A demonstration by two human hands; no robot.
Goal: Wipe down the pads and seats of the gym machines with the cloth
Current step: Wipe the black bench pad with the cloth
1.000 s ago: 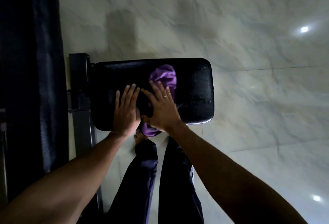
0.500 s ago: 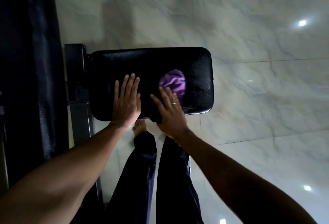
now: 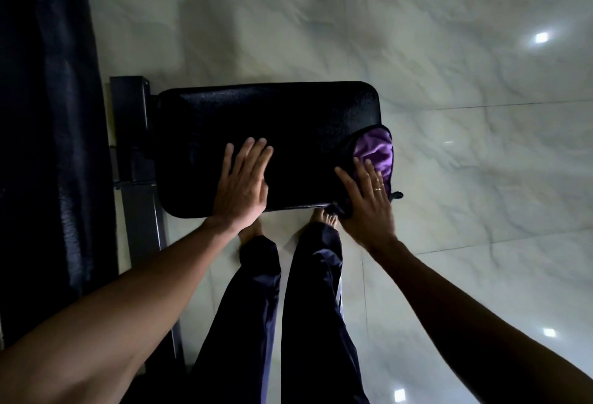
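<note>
A black padded seat [image 3: 272, 121] lies below me, fixed to a dark metal frame on its left. The purple cloth [image 3: 375, 150] is bunched at the seat's near right corner and hangs partly over the edge. My right hand [image 3: 369, 201] lies flat on the cloth's near part, fingers spread, pressing it against the pad. My left hand [image 3: 244, 182] rests flat and open on the seat's near edge, left of the middle, with nothing in it.
A dark metal frame post [image 3: 134, 159] joins the seat on the left. A tall black back pad [image 3: 48, 121] fills the left side. My legs and bare feet [image 3: 324, 219] stand on the glossy marble floor [image 3: 465, 178] just below the seat.
My right hand has slid the purple cloth to the right, from the middle of the seat to its right edge. My left hand has stayed flat on the pad.
</note>
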